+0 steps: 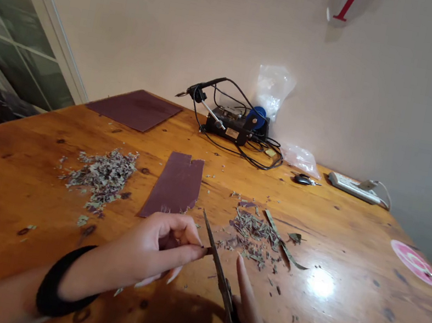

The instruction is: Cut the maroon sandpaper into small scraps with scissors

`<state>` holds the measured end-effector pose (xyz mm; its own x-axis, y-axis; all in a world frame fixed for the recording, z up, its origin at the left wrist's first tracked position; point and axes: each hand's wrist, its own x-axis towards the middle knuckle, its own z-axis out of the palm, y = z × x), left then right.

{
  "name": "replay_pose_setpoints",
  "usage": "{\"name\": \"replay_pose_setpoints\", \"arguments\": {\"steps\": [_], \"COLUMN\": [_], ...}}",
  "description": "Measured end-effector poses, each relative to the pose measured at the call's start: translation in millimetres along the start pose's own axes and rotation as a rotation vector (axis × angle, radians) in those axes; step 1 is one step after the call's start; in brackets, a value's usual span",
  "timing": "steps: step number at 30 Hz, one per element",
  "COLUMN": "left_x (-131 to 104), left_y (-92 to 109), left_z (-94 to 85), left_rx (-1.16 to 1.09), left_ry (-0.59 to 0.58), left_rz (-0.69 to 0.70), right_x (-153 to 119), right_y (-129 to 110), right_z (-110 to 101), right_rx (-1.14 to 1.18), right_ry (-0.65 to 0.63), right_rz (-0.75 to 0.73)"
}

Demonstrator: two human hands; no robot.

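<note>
My left hand, with a black band on the wrist, pinches a small dark strip between thumb and fingers. Its free end meets the blades of a pair of scissors. My right hand grips the scissors at the bottom, index finger stretched along them; the handles are partly hidden. Behind the left hand lies a maroon sheet with a torn, uneven edge. Small cut scraps and a few longer curled strips lie to the right, and a heap of fine shreds lies to the left.
A larger maroon sheet lies at the back left. Behind stand a soldering station with looped cables, a clear plastic bag and a flat bag. A car key, power strip and round pink sticker are rightward.
</note>
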<state>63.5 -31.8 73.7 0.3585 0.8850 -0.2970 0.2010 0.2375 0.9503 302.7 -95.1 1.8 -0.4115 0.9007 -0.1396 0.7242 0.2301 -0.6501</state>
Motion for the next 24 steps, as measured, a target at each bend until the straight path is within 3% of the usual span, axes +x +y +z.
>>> {"name": "replay_pose_setpoints", "arguments": {"steps": [11, 17, 24], "left_x": [4, 5, 5], "left_y": [-4, -5, -5], "left_z": [-5.3, -5.6, -3.9], "left_rx": [0.012, 0.047, 0.057], "left_ry": [-0.018, -0.063, -0.018], "left_rz": [-0.044, -0.032, -0.046], "right_x": [4, 8, 8], "right_y": [21, 16, 15], "right_z": [19, 14, 31], "right_rx": [-0.004, 0.003, 0.1], "right_ry": [0.032, 0.025, 0.009], "right_rz": [-0.015, -0.078, -0.055]}}
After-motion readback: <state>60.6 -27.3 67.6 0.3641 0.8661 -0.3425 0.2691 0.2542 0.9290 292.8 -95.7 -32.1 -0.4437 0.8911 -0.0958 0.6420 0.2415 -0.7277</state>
